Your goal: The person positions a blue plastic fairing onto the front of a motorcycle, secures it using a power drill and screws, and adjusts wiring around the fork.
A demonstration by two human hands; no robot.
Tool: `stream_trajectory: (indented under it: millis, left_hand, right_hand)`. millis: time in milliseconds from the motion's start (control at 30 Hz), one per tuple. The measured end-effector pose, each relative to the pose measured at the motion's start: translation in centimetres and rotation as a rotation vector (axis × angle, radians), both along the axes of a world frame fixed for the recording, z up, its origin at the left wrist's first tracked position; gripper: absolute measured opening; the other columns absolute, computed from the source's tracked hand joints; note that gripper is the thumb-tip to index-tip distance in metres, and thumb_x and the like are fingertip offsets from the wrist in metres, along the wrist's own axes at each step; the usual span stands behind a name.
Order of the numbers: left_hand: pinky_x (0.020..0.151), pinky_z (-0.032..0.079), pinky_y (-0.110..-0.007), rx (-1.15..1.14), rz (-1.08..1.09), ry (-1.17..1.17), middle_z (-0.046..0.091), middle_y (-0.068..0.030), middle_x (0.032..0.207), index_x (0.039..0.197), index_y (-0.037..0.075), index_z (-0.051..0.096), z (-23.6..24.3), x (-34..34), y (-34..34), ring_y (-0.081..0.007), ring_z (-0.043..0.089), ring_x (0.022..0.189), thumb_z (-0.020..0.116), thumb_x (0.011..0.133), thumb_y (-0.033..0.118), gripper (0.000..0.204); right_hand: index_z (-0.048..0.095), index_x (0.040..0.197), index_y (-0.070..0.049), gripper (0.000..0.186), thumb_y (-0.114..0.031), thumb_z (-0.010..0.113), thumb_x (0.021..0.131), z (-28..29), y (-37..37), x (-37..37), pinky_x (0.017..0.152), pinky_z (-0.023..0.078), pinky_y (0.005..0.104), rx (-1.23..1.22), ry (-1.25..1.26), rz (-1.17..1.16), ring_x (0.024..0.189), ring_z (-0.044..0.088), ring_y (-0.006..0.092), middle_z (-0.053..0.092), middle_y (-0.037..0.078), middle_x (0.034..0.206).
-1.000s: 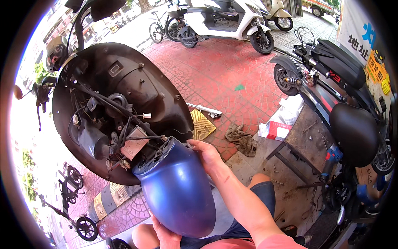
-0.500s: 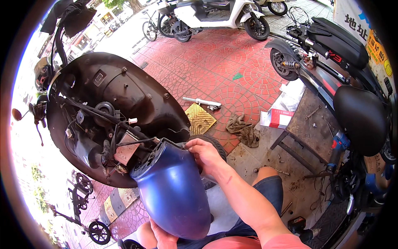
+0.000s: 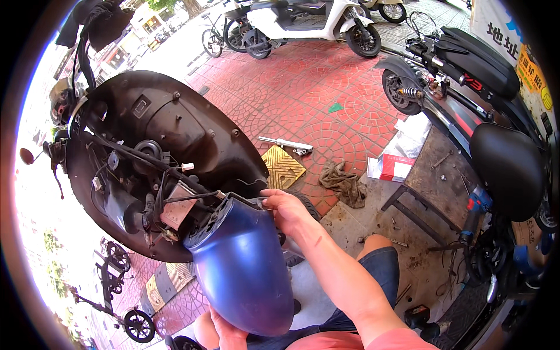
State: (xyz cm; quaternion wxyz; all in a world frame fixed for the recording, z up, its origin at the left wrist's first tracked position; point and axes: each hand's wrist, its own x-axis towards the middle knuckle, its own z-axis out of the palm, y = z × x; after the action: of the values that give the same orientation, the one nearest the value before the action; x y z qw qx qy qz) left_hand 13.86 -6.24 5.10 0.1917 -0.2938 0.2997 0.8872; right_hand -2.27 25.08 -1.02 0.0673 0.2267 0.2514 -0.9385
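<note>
A rounded glossy blue mudguard (image 3: 245,271) fills the lower middle, its black slotted bracket end (image 3: 217,224) facing the scooter. My left hand (image 3: 229,332) grips its lower left edge from beneath; some fingers are hidden behind the shell. At the upper right rim, my right hand (image 3: 284,211) is closed with its fingers curled at the edge next to the bracket. Beyond stands the opened scooter front, with a dark brown panel (image 3: 192,125), loose wires, and a pinkish metal box (image 3: 178,207). A tyre (image 3: 306,204) shows partly behind my right hand.
A shock absorber (image 3: 286,144), a yellow ribbed block (image 3: 283,167) and a brown rag (image 3: 342,182) lie on the paving. To the right is a low worn table (image 3: 434,169) with a cordless drill (image 3: 479,201) beside it. Parked scooters, one white (image 3: 303,26), stand behind.
The mudguard's lower end has shifted very slightly left. Both hands keep their holds, and the right hand's fingers have moved only a little at the rim.
</note>
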Motion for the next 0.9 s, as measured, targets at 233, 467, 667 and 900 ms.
stream_trajectory:
  millis: [233,467,667,900]
  left_hand:
    - [0.12,0.05,-0.06,-0.029,-0.025,-0.008,0.062,-0.0136,0.158,0.158,0.011,0.057,-0.8,0.0,-1.4,-0.0393,0.058,0.144,0.048,0.11,0.064,0.072]
    - [0.121,0.049,-0.06,0.022,-0.019,0.019,0.061,-0.0134,0.158,0.158,0.011,0.057,-0.7,0.0,-1.3,-0.0389,0.056,0.146,0.049,0.109,0.064,0.073]
    - [0.121,0.049,-0.059,0.008,-0.032,0.095,0.061,-0.012,0.159,0.159,0.012,0.056,-1.4,0.5,-0.1,-0.0383,0.056,0.147,0.055,0.108,0.065,0.073]
    - [0.12,0.051,-0.059,-0.006,0.011,0.147,0.062,-0.0105,0.157,0.158,0.013,0.056,-1.5,0.8,2.5,-0.037,0.059,0.143,0.064,0.105,0.066,0.075]
  right_hand:
    - [0.069,0.133,-0.004,0.038,-0.005,0.072,0.096,0.5,0.2,-0.3,0.068,0.057,0.032,-0.003,0.039,0.055,0.08,0.069,0.0143,0.074,0.005,0.101]
    - [0.07,0.132,-0.003,0.04,0.001,0.075,0.093,3.0,0.1,0.4,0.074,0.059,0.0333,0.328,0.043,0.113,0.087,0.072,0.0176,0.076,0.01,0.106]
    - [0.071,0.135,-0.005,0.038,-0.019,0.068,0.1,0.6,1.1,1.2,0.097,0.055,0.0407,0.017,0.136,0.09,0.109,0.07,0.0216,0.074,0.009,0.122]
    - [0.067,0.148,-0.005,0.049,-0.021,0.066,0.102,0.9,0.8,2.2,0.098,0.053,0.0376,0.211,0.155,0.137,0.114,0.066,0.0196,0.073,0.007,0.124]
